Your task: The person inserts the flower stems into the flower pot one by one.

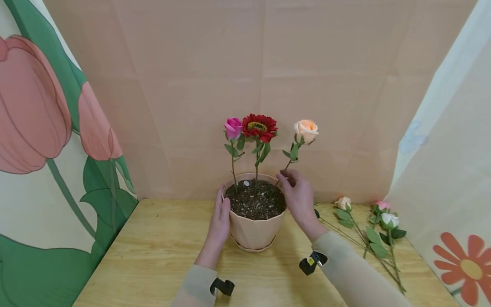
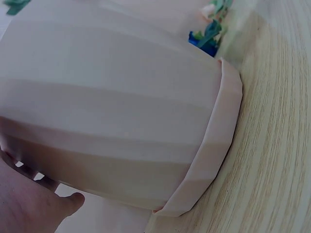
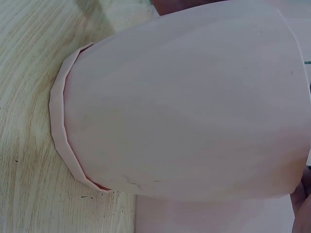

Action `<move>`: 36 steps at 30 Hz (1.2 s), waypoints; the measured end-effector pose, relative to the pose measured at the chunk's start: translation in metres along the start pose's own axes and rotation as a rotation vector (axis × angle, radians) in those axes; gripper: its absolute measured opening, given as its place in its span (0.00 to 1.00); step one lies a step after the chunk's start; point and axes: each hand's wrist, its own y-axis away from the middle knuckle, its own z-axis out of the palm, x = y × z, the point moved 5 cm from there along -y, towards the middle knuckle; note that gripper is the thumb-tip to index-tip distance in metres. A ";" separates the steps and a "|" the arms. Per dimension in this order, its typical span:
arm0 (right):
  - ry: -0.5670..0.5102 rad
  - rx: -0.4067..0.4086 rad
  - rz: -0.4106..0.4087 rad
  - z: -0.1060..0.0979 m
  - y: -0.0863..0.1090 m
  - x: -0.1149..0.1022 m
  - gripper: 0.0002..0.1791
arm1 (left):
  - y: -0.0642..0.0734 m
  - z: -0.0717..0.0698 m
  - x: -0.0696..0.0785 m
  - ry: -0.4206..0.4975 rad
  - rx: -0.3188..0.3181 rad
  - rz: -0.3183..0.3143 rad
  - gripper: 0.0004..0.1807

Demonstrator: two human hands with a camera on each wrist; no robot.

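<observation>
A pink plant pot (image 1: 255, 230) full of dark soil (image 1: 257, 204) stands on its saucer (image 1: 253, 250). My left hand (image 1: 218, 219) rests along the pot's left side, fingers fairly straight, near the rim. Thumb and fingers of my right hand (image 1: 301, 196) pinch the stem of a peach rose (image 1: 306, 131) at the pot's right rim. That stem leans to the right, and its lower end is mostly hidden by the hand. A magenta rose (image 1: 233, 128) and a dark red daisy-like flower (image 1: 259, 128) stand upright in the soil.
On the wooden table (image 1: 161, 247), right of the pot, lie a pale peach rose (image 1: 343, 203), a pink rose (image 1: 382, 205) and a white rose (image 1: 390, 220), their stems crossing. A blue flower (image 2: 206, 44) lies behind the pot. Cloth backdrops surround the table.
</observation>
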 end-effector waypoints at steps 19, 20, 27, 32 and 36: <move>0.031 0.015 -0.087 -0.005 -0.015 -0.018 0.16 | -0.003 -0.001 0.003 -0.010 -0.012 0.004 0.32; 0.027 0.012 -0.095 -0.006 -0.017 -0.022 0.17 | -0.003 -0.001 0.003 -0.010 -0.010 0.004 0.32; 0.035 -0.005 -0.139 -0.007 -0.028 -0.038 0.16 | -0.002 -0.003 0.001 -0.010 -0.004 0.001 0.32; 0.060 -0.032 -0.139 0.000 -0.031 -0.035 0.15 | -0.001 -0.002 0.002 -0.006 -0.009 -0.004 0.32; 0.062 -0.038 -0.152 0.005 -0.032 -0.034 0.13 | -0.001 -0.002 0.003 0.001 -0.012 -0.013 0.32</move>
